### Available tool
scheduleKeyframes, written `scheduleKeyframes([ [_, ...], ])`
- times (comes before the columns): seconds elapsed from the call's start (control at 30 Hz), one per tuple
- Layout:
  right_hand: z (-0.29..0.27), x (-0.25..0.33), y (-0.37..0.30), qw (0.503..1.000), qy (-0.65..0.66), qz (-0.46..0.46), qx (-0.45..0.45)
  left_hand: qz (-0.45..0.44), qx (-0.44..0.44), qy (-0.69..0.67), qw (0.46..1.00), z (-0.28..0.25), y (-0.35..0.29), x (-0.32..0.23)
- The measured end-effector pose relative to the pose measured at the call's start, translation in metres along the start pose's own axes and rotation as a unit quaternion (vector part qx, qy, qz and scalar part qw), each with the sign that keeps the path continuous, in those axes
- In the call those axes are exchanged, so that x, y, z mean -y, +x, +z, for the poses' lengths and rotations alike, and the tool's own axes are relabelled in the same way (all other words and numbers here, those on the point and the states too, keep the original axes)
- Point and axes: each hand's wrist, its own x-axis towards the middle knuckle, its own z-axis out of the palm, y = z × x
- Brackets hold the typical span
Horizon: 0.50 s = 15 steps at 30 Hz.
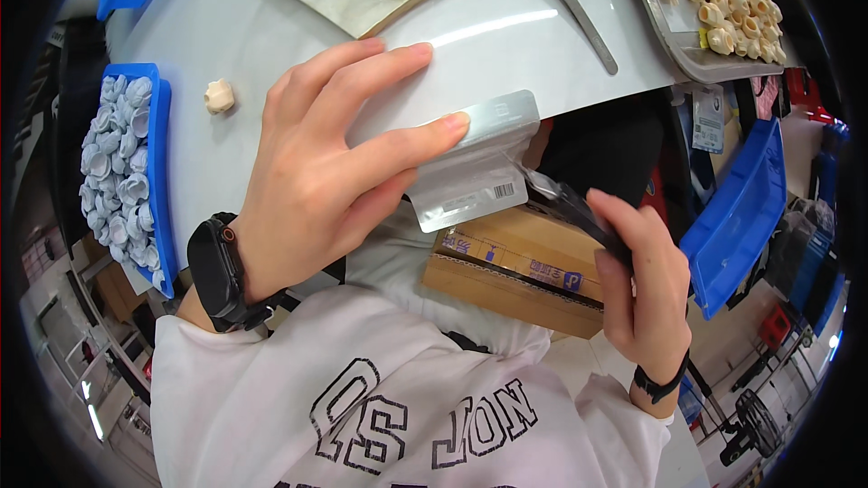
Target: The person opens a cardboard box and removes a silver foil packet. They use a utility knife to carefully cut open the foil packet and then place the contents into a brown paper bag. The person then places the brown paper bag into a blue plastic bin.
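My left hand (312, 172), wearing a black watch, has its thumb and index finger closed on a small silver pouch (475, 163). Its other fingers stretch out over the white table. The pouch hangs past the table's edge and carries a barcode label. On its right side, my right hand (646, 280) grips a slim black tool (579, 212). The tool's pale, shiny end meets the pouch's side; whether it is inside or only touching, I cannot tell. Below the pouch, a brown cardboard box (515, 271) with printed tape sits near my lap.
A blue tray (163, 181) of grey-white cupped pieces stands at left, near one cream piece (219, 97). Metal tweezers (579, 14) and a board (362, 14) with clear round dishes lie farther back. A metal tray (665, 36) holds cream doll-head parts. An upright blue bin (737, 217) is at right.
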Motion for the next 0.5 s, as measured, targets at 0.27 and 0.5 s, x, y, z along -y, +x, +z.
scheduleKeyframes([
  [0.27,0.006,0.015,-0.022,0.999,-0.028,0.031,0.015,0.002,0.002,0.0,1.0,0.001,0.0,0.0],
  [0.5,0.012,0.015,-0.022,0.998,-0.044,0.032,0.01,0.007,0.005,0.009,1.0,0.0,0.0,0.0],
])
